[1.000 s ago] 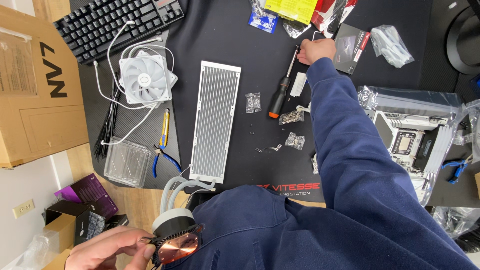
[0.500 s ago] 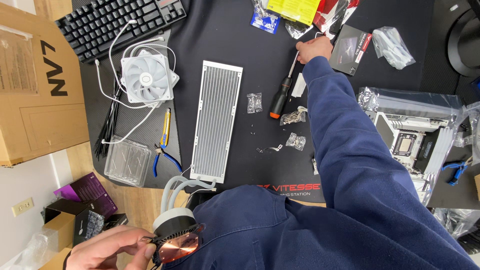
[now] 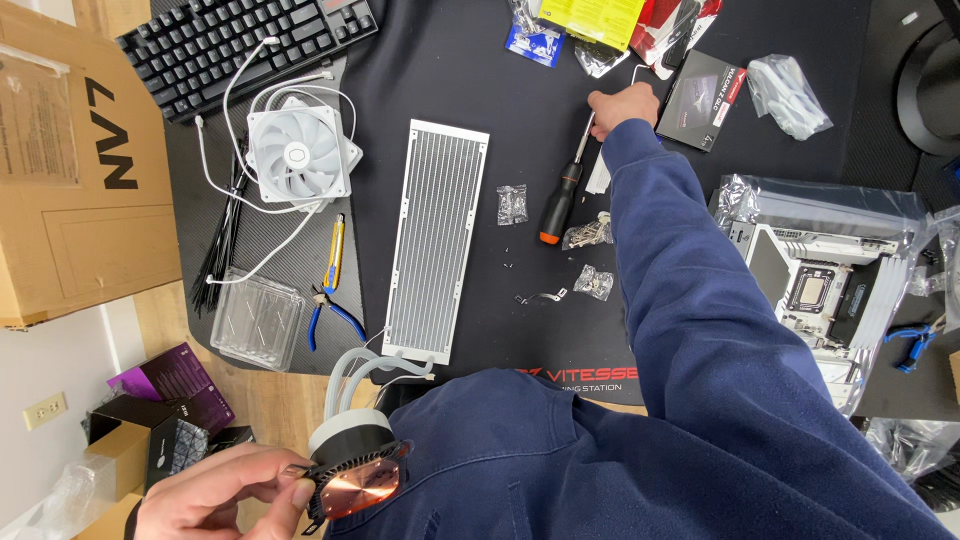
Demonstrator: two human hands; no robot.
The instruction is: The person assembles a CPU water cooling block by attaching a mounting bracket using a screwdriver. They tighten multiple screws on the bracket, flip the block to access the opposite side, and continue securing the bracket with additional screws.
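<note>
My left hand [image 3: 225,490] stayed clamped on the round copper-faced cooler pump block [image 3: 355,475], nothing shifting there. My right hand [image 3: 622,103] rested closed at the orange-and-black screwdriver's [image 3: 562,195] tip, beyond the long white finned radiator [image 3: 435,240].

My right hand [image 3: 622,103] sits at the top middle, squeezed between the screwdriver [image 3: 562,193] and the black box [image 3: 706,98]. Little screw bags [image 3: 590,258] crowd the mat below it. The bare mat [image 3: 445,70] above the white radiator [image 3: 435,240] has room. The fan [image 3: 300,155] and its wires block the upper left.
</note>
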